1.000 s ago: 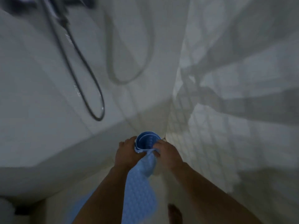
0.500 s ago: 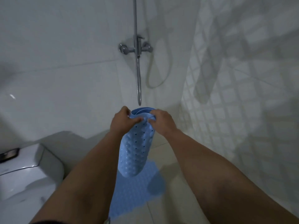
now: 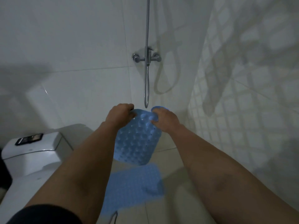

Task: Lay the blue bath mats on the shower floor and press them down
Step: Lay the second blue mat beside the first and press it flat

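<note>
Both hands grasp the top edge of a blue mat (image 3: 136,139): the left hand (image 3: 120,114) pinches its left corner, the right hand (image 3: 165,118) its right corner, where the edge curls over behind the fingers. This mat hangs in the air with its suction cups facing the person and its lower end free, clear of the floor (image 3: 171,160). A second mat (image 3: 132,185) already lies flat on the floor below and nearer the person, just beside the toilet (image 3: 32,152). The shower hose (image 3: 146,88) hangs from the wall straight ahead.

The step in hand looks like unrolling and placing the held mat beyond the laid one. To do it well, the cups should be turned downward before it touches the tiles, since they now face up toward the camera. Lowering the free end first, close against the far edge of the laid mat, then walking the held edge toward the wall would keep it straight and without folds. The curled top corner needs flattening, or it will likely spring back. Pressing from the middle outward should seat the cups.
</note>
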`<state>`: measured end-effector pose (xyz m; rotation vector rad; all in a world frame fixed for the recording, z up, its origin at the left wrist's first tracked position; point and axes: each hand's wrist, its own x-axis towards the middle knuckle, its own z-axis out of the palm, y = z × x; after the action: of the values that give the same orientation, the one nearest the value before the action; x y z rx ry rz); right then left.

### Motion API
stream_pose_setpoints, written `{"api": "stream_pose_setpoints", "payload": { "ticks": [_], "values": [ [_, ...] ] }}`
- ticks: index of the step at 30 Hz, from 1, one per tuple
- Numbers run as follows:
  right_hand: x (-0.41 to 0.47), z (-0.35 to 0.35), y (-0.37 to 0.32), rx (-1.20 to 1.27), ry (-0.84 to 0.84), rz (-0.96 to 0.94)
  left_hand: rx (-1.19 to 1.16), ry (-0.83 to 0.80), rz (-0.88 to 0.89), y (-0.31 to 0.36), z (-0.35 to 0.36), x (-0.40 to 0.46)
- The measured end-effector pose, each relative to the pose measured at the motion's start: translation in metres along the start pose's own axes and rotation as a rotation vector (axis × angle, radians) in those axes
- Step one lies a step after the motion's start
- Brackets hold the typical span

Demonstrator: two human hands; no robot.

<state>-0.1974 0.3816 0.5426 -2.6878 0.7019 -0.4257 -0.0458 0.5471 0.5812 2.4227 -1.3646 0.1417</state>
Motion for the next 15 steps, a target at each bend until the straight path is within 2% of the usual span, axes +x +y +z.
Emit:
{"api": "stream_pose_setpoints", "payload": {
  "ticks": [5,8,11,15],
  "values": [
    [-0.020,-0.011,0.028,-0.267,-0.200,-0.035,0.078,-0.063,0.111,0.039,0.008,-0.006],
    [-0.032,-0.006,0.047,-0.165,-0.315,-0.032,0.123,-0.093,0.159,0.049,0.011,-0.012],
    [-0.054,0.020,0.070,-0.074,-0.335,-0.045,0.125,-0.158,0.158,0.053,0.022,-0.030],
    [-0.093,0.072,0.091,-0.188,-0.497,0.016,0.077,-0.214,0.078,0.044,0.034,-0.065]
  ]
}}
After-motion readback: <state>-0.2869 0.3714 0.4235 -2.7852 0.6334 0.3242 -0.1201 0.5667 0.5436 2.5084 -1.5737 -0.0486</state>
